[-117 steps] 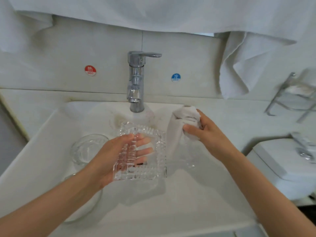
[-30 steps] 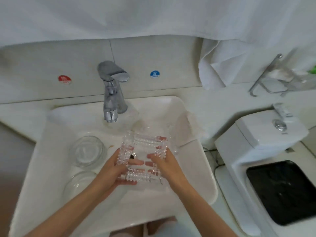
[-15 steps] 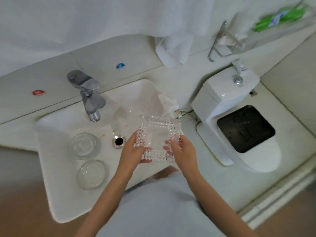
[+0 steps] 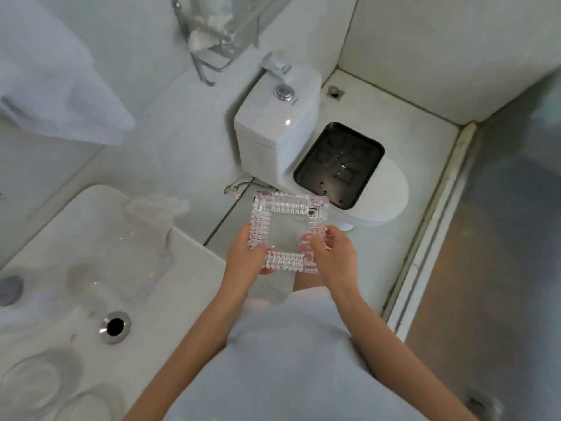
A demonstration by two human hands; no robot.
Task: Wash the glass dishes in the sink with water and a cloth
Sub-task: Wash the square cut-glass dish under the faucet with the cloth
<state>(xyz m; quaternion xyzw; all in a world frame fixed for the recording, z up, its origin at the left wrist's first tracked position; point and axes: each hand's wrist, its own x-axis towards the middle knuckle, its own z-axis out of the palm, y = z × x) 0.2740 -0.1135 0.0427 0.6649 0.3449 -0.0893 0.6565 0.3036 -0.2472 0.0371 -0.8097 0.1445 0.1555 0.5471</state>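
Facing up toward the camera, a square cut-glass dish (image 4: 290, 232) is held nearly flat over the floor, just right of the sink (image 4: 188, 268), its far edge turned toward a black tray (image 4: 338, 164) on the toilet (image 4: 273, 129). It is gripped at its near corners (square, so no long axis) by the left hand (image 4: 243, 256) and right hand (image 4: 334, 256), fingers curled round the rim.

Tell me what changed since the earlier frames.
The square glass dish has moved right, out of the sink and over the floor, toward the black tray. The right hand let go of the cloth, which lies on the sink's corner, and joined the left hand gripping the dish. The round glass dishes stayed in the sink.
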